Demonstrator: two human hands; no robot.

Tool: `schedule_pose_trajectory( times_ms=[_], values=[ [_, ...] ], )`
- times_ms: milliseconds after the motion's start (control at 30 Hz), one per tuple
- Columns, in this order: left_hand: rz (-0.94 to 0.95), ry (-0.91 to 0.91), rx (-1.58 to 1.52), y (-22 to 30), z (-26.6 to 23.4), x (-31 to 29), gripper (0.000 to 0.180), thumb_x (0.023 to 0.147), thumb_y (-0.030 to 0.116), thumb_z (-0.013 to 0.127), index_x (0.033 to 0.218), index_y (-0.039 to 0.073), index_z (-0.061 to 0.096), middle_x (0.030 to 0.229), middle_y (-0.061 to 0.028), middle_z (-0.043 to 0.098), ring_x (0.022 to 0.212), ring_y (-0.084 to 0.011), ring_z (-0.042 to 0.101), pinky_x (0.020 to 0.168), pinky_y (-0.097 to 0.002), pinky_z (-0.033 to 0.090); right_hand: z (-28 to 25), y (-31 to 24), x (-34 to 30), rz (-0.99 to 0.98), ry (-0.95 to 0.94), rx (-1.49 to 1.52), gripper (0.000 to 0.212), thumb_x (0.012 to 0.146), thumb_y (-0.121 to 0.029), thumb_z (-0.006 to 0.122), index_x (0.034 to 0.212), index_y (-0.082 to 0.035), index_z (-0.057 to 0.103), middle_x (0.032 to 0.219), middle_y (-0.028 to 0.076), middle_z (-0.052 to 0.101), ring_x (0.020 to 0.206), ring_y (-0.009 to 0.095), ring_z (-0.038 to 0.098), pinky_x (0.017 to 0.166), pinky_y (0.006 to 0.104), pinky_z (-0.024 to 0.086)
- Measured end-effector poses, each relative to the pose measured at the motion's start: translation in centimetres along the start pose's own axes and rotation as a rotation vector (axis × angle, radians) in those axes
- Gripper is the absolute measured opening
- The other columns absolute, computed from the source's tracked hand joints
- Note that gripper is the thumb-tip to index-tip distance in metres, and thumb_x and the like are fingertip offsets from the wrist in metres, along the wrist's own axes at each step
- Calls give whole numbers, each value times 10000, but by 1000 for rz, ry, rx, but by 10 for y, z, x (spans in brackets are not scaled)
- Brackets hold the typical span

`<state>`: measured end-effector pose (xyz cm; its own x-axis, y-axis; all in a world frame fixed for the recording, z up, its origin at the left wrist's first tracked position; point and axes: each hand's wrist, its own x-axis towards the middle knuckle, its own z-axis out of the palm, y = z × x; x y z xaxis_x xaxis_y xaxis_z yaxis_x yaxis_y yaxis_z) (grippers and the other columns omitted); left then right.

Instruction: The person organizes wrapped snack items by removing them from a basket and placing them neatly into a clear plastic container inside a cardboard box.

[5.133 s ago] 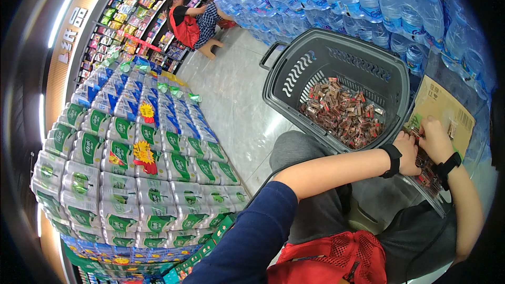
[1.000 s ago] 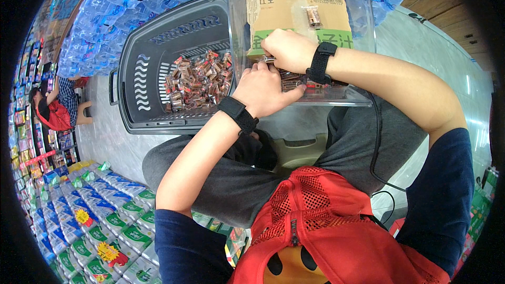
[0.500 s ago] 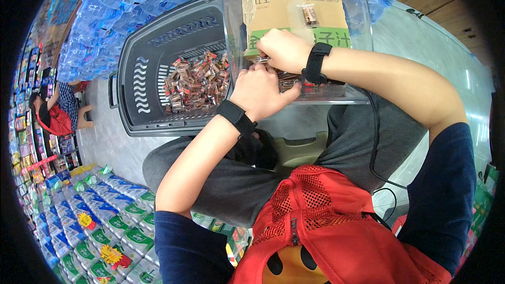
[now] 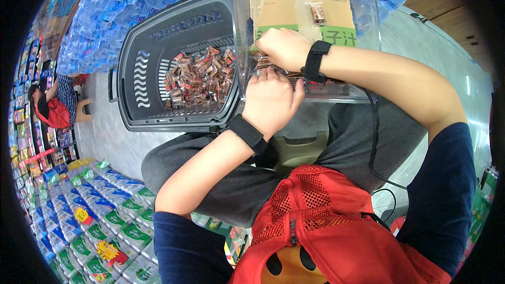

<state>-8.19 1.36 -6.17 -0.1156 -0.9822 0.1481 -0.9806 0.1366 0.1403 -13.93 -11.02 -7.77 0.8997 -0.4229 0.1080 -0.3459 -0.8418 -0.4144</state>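
Both hands are in the clear box [image 4: 329,96], down where the small packs [image 4: 261,62] lie. The left hand [image 4: 271,94] is palm down, with its thumb sticking out to the side and its fingers next to each other. Its fingertips reach the packs, but I cannot tell if they hold one. The right hand [image 4: 284,50] is just above it and to the right, with its fingers curled in. Its fingertips are hidden, so I cannot tell if it is pinching a pack.

More packs show under and between the hands, near the front of the box. At the back of the box is a piece of brown cardboard [image 4: 279,8] with a green stripe, and one lone pack [image 4: 317,14] is on it (it may be stuck there, but I can't be sure). On the left, right beside the box, is a big dark grey basket [image 4: 147,42] with a loose heap of packs [image 4: 197,81] at the bottom.

The step in hand looks like close finger work on the packs in the box, one little bit at a time. I think the next move calls for a soft, small pinch. The two hands are so near that each must leave the other some room, and a hard push could knock the packs about.
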Motion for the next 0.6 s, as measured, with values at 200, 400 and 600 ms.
schedule_pose_trajectory(
  times_ms=[200,400,600],
  values=[
    [0,-10,-67,-1,-1,0,376,826,265,441,602,-13,560,641,-187,557,538,-298,561,568,-362,470,-5,-4,0,-19,-52,-37,119,654,-78,528,724,-2,587,760,185,585,737,336,589,642,399,485],
    [-55,-148,-118,0,-15,7,385,818,293,449,619,-17,560,666,-190,565,582,-309,569,588,-381,470,-7,-4,0,-28,-87,-72,121,628,-49,550,726,16,580,747,182,582,743,333,587,648,387,488],
    [-60,-136,-37,-12,-14,9,396,809,327,448,704,-31,580,729,-189,576,682,-309,579,647,-382,457,-7,-2,3,-67,-127,-165,153,675,-96,538,796,-18,593,790,146,586,744,302,597,627,370,494]
  ],
)
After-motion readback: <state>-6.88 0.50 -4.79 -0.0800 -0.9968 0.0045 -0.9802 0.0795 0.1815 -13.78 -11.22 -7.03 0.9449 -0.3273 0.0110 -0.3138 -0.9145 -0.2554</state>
